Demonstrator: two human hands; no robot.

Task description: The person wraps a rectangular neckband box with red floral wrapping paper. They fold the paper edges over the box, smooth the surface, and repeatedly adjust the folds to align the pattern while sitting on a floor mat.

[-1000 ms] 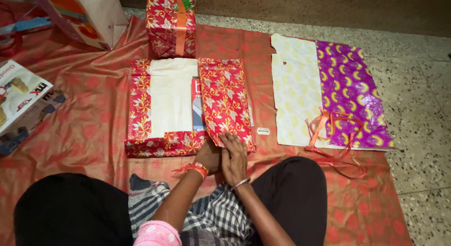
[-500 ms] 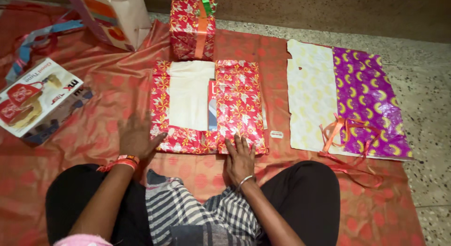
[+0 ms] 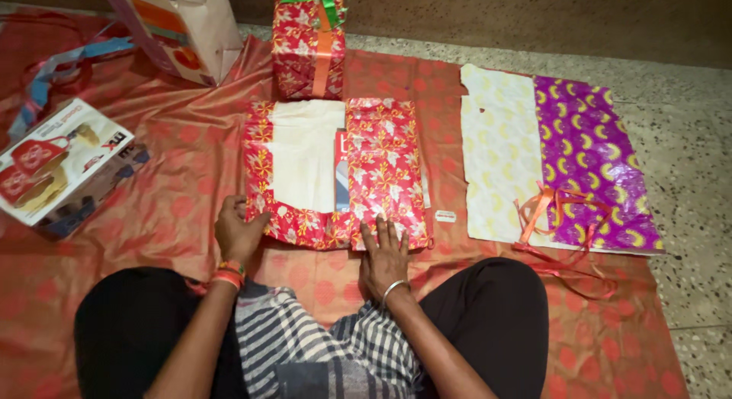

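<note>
While the right hand (image 3: 385, 254) presses flat, fingers spread, on the red wrapping paper (image 3: 381, 170), the left hand (image 3: 238, 233) pinches its near-left corner; looks like mid-fold, so tucking that edge needs tension.

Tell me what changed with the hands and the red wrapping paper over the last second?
The left hand left the right one, swung out over the cloth, then came back to grip the near left corner of the red wrapping paper. The right hand stayed pressing the folded flap at the near edge. The wrapped gift, the purple sheet and the printed box lie as before.
</note>
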